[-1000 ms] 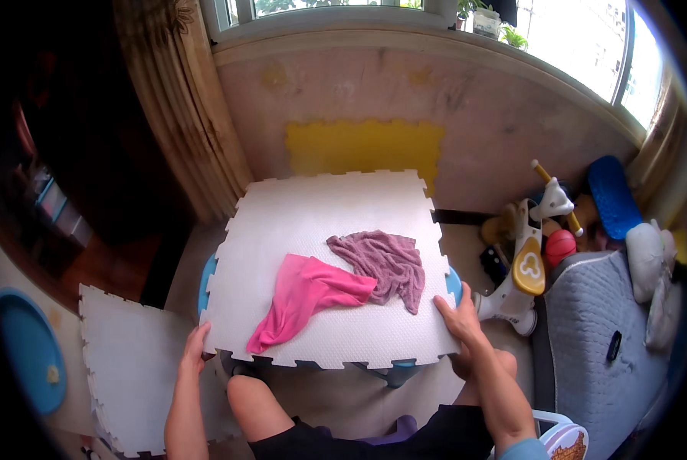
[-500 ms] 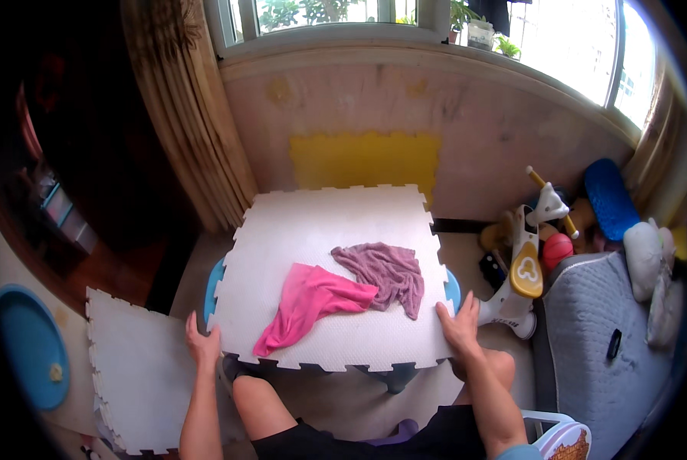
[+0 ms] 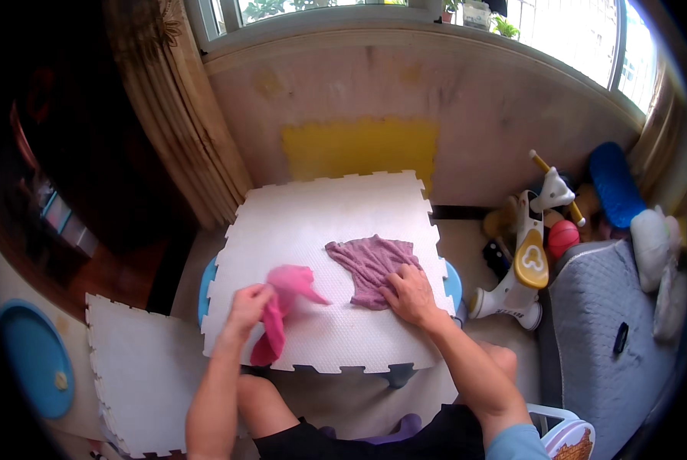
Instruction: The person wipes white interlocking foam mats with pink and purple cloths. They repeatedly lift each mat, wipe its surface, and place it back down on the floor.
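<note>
A bright pink cloth (image 3: 291, 282) hangs bunched from my left hand (image 3: 249, 308), whose fingers are closed on its left side. Its lower end droops to the front left of a white foam mat (image 3: 282, 211) with jigsaw edges, which lies on top of a blue table (image 3: 207, 291). To the right, a mauve cloth (image 3: 372, 264) lies on the mat with its weave showing. My right hand (image 3: 411, 297) grips its lower right part with bent fingers, covering that corner.
More white foam mats (image 3: 140, 368) stand at the left, near a round blue basin (image 3: 33, 356). On the right are a white and yellow ride-on toy (image 3: 529, 264), a pink ball (image 3: 564, 238) and a grey padded piece (image 3: 596, 330). A curtain (image 3: 178, 115) hangs at the back left.
Both hands have left the mat's side edges. My left hand has lifted the pink cloth away from the mauve one; my right hand has come onto the mauve cloth, which lies less crumpled.
</note>
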Demonstrator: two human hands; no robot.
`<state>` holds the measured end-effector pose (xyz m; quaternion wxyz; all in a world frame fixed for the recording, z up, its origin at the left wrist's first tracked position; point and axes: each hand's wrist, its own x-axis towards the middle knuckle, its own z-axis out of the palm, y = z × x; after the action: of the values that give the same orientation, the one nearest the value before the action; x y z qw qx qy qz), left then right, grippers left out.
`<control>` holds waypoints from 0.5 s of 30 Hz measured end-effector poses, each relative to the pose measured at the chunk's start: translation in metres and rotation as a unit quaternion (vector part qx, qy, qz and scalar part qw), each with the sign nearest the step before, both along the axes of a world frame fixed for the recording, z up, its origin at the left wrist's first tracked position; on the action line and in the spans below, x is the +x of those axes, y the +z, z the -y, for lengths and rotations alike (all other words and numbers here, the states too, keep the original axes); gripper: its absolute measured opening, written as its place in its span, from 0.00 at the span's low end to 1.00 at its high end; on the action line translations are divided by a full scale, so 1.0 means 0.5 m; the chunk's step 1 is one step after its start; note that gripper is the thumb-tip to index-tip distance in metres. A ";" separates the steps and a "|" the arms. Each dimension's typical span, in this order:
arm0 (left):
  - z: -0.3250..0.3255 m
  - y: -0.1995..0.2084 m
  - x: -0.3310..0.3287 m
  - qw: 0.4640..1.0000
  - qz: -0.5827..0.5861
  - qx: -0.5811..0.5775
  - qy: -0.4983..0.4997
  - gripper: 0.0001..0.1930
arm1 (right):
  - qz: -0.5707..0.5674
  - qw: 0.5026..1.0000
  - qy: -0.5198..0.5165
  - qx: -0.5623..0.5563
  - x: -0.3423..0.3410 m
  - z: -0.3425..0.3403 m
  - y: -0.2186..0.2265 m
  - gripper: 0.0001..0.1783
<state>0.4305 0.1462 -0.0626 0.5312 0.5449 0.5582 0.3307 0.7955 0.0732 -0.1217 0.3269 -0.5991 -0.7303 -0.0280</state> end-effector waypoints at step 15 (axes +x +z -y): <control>0.096 0.017 0.069 0.986 -0.074 0.143 -0.041 0.18 | -0.143 0.987 -0.059 -0.038 -0.023 0.066 0.119 0.09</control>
<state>0.4649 0.0981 -0.0540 0.4184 0.6607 0.5202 0.3432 0.7842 0.0400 -0.0624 0.4026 -0.6514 -0.6396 0.0665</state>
